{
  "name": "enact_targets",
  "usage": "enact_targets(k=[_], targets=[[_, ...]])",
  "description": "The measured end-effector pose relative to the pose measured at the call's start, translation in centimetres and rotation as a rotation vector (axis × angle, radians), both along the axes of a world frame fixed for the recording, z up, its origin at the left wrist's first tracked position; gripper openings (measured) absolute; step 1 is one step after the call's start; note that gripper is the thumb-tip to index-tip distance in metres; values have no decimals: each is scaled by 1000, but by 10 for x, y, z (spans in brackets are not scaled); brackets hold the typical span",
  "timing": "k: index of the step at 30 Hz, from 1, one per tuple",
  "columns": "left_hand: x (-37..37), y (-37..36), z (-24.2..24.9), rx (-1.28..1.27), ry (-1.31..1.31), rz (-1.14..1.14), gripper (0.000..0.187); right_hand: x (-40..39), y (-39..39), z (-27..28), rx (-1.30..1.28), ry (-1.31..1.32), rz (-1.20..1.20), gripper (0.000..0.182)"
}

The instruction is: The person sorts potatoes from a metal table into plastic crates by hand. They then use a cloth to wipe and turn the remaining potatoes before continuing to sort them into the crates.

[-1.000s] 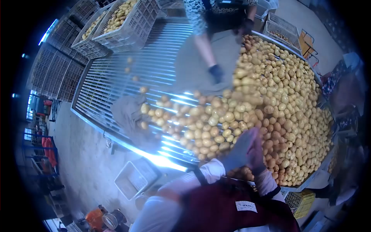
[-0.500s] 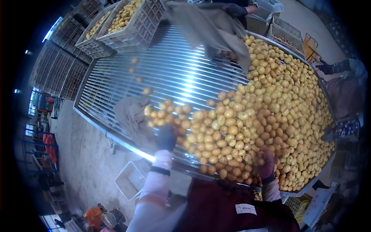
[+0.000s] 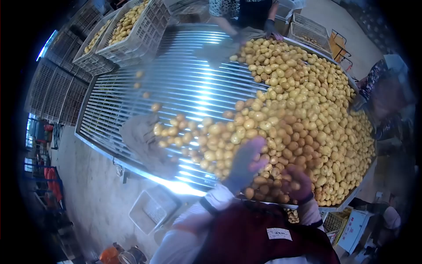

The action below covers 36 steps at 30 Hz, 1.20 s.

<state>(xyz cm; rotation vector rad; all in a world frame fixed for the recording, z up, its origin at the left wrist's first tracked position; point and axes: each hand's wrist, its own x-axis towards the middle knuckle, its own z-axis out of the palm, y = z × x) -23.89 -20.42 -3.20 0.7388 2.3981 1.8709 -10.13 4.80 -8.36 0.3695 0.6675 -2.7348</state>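
Many yellow-brown round fruits or potatoes lie heaped on the right side of a slatted metal table. At the near edge of the heap, my left hand, in a grey and purple glove, has its fingers apart against the pieces and holds none that I can see. Close by on the right, my right hand, also gloved, is at the pile's front edge, its fingers blurred and curled beside some darker pieces. A grey cloth lies on the slats to the left.
Filled plastic crates stand at the table's back left. Across the table a co-worker's gloved hand rests by the heap, near another grey cloth. Another person is at the right edge. An empty white crate sits on the floor.
My left hand has moved right, toward my right hand. The far co-worker's cloth has come down flatter and farther left, uncovering pieces. The person on the right has leaned closer to the heap.
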Motion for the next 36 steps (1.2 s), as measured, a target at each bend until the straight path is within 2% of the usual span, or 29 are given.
enact_targets(k=[1, 2, 4, 5, 6, 7, 9, 10, 11, 13, 14, 16, 17, 18, 20, 21, 22, 23, 25, 27, 28, 29, 31, 32, 35, 36], targets=[[-14, -11, 4, 83, -244, 106, 46, 18, 18, 1, 65, -23, -89, 49], [-32, -26, 30, 10, -138, 257, 39, 47, 39, 4, 239, -71, -188, 47], [-87, -106, -73, -284, 313, 520, 48, 108, 76, 12, 475, -182, -311, 44], [-104, -144, -90, -582, 429, 584, 54, 141, 91, 26, 540, -267, -303, 43], [-113, -170, -98, -543, 160, 522, 65, 180, 103, 24, 712, -444, -349, 44], [-116, -183, -110, -635, 283, 516, 69, 223, 120, 10, 812, -420, -317, 45], [-118, -197, -131, -809, 530, 490, 76, 260, 137, 36, 1098, -803, 94, 43], [-121, -197, -134, -889, 489, 441, 85, 304, 159, 8, 1296, -936, 92, 41], [-125, -194, -135, -847, 397, 435, 84, 321, 160, -4, 1492, -1070, 91, 39], [-128, -186, -136, -766, 209, 425, 83, 322, 164, -6, 1764, -1078, -125, 38], [-125, -172, -120, -601, 45, 438, 81, 294, 153, 5, 1896, -1075, -236, 38], [-123, -174, -141, -844, 286, 504, 79, 243, 143, -21, 2083, -686, -666, 39], [-122, -176, -151, -961, 413, 536, 78, 183, 112, 12, 1743, -743, -630, 48], [-121, -172, -155, -798, 219, 515, 75, 142, 107, 4, 1610, -685, -554, 48], [-124, -169, -145, -597, 48, 402, 72, 59, 75, -31, 1958, -128, -488, 42], [-127, -172, -142, -498, -38, 352, 71, 1, 21, 20, 1754, -3, -453, 41], [-136, -181, -166, -384, 1, 343, 65, -25, 12, -19, 1889, 143, -285, 45], [-139, -179, -156, -381, -97, 318, 64, -58, -11, -26, 1937, 527, -211, 44], [-140, -173, -123, -370, -289, 270, 62, -114, -57, -8, 1994, 651, 72, 34], [-121, -156, -111, -112, -402, 282, 54, -151, -70, -6, 2035, 674, 210, 32], [-120, -163, -131, -161, -266, 308, 51, -163, -72, -6, 2056, 677, 281, 31], [-116, -158, -134, -207, -135, 334, 49, -173, -69, -9, 2050, 660, 204, 33], [-99, -154, -139, -173, -214, 371, 47, -183, -64, -18, 2035, 619, 60, 39], [-91, -148, -130, -156, -249, 389, 46, -184, -62, -18, 1970, 593, 49, 38], [-74, -144, -117, -232, -59, 401, 46, -188, -51, -14, 1713, 457, 99, 36], [-71, -132, -102, -235, 63, 447, 42, -184, -48, -12, 1526, 381, 64, 36]])
